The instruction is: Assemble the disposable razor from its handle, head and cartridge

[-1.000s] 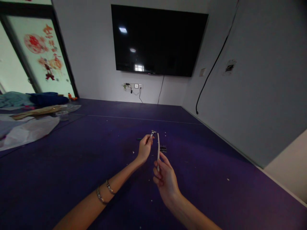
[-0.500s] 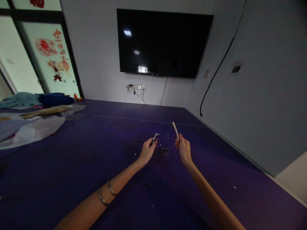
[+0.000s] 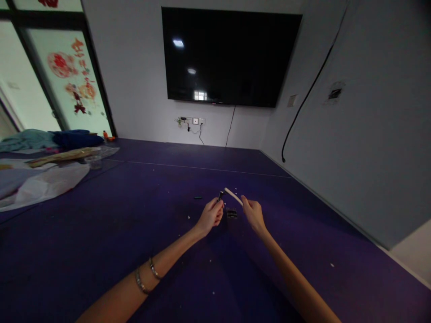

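Close to the middle of the view, my left hand is closed around a small dark tool with a shiny metal head. The tool's lower part is hidden in my fingers. My right hand grips a white toothbrush by its handle, the brush slanting up to the left. Its head is at the metal end of the tool; whether they touch I cannot tell. Beneath and between my hands, a small dark block with several sections lies on the purple floor.
A short dark green stick lies left of my hands, with several white scraps around. Cloths and plastic sheeting are heaped at the far left. A black cable hangs along the right wall, and a television is mounted ahead.
My right hand has tipped the toothbrush from nearly upright to leaning left, bringing its head to the tool. My left hand has turned, and the tool's metal head now points up.
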The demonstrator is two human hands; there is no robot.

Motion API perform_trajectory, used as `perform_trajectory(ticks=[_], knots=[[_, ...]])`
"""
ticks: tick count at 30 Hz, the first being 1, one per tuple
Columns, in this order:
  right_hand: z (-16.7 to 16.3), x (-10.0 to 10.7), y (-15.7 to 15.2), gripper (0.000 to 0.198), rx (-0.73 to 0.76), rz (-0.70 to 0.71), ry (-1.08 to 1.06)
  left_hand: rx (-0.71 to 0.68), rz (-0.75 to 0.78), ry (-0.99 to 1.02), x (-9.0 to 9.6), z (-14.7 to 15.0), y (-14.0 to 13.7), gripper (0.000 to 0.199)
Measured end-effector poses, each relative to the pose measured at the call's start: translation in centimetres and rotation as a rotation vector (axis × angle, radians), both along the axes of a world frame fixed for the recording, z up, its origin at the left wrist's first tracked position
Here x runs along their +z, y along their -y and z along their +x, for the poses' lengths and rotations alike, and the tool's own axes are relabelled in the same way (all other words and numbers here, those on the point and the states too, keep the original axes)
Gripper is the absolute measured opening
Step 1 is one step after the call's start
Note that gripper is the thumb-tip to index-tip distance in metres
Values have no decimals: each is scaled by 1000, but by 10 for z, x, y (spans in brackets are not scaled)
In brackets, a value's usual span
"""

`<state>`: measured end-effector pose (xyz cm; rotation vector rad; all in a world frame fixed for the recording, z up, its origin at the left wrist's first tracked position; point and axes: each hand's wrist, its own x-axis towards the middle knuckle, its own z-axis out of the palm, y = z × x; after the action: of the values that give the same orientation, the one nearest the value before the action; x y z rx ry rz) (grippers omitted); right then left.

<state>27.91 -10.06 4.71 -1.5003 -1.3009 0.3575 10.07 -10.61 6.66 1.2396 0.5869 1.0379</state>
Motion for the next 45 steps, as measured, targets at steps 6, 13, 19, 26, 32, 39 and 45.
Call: perform_trajectory(ticks=[6, 13, 19, 26, 32, 39, 45], knots=[[2, -5, 2, 49, 23, 14, -57, -74, -65, 82, 2, 1, 4, 34], [-7, -4, 4, 48, 83, 49, -164, -162, -136, 148, 10, 3, 13, 31], [-9, 1, 5, 48, 69, 74, -217, -363, -275, 284, 21, 1, 21, 27], [-18, 2, 11, 47, 85, 97, -230, -628, -447, 436, 29, -1, 32, 25], [-20, 7, 14, 47, 69, 138, -259, -665, -480, 480, 33, -1, 34, 24], [-24, 2, 15, 45, 67, 131, -242, -647, -500, 482, 31, -1, 33, 24], [-24, 9, 16, 46, 51, 167, -238, -627, -481, 448, 28, -2, 30, 24]])
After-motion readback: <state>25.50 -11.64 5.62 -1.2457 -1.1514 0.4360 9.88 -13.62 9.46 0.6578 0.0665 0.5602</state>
